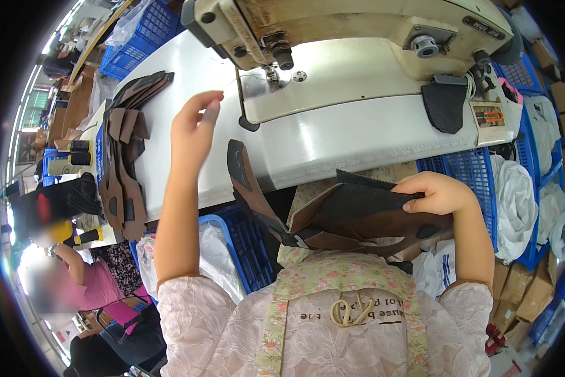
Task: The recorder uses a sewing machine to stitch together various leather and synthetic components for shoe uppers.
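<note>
My right hand (441, 190) grips the upper edge of a bundle of black and brown leather-like pieces (370, 213), thumb over the front. The bundle hangs over my lap, and a narrow brown and black strip (246, 179) stands up at its left side. Raised over the left of the white table, my left hand (195, 129) has a grey band round one finger. Its fingers are bent but apart, with nothing visible in them. It is left of the needle and presser foot (271, 74) of a cream sewing machine (358, 31).
Brown and black cut pieces (124, 157) lie stacked at the table's left end. A black flap-shaped piece (444, 105) hangs by the machine's right side. Blue crates (248, 248) with white bags stand below the table. Another person in pink (100, 283) sits at the left.
</note>
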Available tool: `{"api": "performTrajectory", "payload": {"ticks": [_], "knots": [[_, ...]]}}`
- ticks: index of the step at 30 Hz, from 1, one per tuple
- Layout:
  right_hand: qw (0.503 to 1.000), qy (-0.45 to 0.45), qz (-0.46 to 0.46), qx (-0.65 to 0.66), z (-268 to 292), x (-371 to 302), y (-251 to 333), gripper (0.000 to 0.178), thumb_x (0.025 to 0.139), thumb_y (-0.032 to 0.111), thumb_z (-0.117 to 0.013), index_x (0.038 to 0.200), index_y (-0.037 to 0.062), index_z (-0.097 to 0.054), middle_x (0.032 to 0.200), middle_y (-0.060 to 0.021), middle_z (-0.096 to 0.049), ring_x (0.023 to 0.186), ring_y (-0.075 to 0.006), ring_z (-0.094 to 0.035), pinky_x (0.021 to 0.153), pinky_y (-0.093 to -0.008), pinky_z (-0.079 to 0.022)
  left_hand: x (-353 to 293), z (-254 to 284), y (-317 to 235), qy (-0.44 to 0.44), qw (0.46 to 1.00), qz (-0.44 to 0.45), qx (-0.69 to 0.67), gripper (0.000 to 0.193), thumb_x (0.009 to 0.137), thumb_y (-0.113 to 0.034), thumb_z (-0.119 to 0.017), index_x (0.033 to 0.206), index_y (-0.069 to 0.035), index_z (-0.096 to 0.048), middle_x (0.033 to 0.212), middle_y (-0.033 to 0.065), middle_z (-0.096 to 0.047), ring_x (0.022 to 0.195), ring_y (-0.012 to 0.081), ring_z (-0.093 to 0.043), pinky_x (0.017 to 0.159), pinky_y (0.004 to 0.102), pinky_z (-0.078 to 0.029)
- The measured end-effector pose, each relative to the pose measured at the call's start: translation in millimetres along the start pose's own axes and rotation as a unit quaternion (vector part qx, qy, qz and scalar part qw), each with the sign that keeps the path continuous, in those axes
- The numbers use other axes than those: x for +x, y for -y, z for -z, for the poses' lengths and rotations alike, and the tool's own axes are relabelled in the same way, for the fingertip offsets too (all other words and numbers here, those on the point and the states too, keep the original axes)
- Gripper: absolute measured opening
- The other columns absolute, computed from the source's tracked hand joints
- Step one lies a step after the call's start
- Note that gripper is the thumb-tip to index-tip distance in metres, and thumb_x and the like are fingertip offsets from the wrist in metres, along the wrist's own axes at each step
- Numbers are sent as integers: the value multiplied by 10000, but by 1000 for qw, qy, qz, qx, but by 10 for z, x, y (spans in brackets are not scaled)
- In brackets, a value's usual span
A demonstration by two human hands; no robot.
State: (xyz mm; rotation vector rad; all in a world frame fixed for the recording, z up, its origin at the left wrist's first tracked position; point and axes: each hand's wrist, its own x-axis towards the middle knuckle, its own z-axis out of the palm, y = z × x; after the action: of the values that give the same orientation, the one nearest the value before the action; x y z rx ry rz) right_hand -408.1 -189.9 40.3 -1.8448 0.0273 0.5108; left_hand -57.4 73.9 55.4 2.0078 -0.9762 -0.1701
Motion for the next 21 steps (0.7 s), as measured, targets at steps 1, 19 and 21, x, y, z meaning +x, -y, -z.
{"api": "performTrajectory", "payload": {"ticks": [1,19,21], "knots": [[1000,1,0,2,17,10,-9,382,831,43,-635,1210,2,-620,1119,-160,-673,1017,-261,-634,905,-346,-476,-218,43,-96,-20,998,-48,45,256,911,-158,-622,1126,-22,-655,1080,102,-684,975,192,-618,851,311,-479],[976,-127,-67,165,142,216,45,376,802,-38,-669,1176,-43,-633,1091,-33,-677,981,-115,-599,846,-275,-488,-654,-623,-134,-7,959,-93,266,517,904,-341,-595,1305,-18,-548,1320,140,-538,1167,329,-495,976,461,-388],[973,-188,-102,90,-2,212,220,372,790,-31,-661,1163,-26,-649,1052,-53,-694,942,-152,-631,822,-283,-487,-680,-764,-77,14,948,-79,308,536,913,-356,-575,1322,-12,-528,1400,138,-501,1223,329,-474,995,473,-374]]}}
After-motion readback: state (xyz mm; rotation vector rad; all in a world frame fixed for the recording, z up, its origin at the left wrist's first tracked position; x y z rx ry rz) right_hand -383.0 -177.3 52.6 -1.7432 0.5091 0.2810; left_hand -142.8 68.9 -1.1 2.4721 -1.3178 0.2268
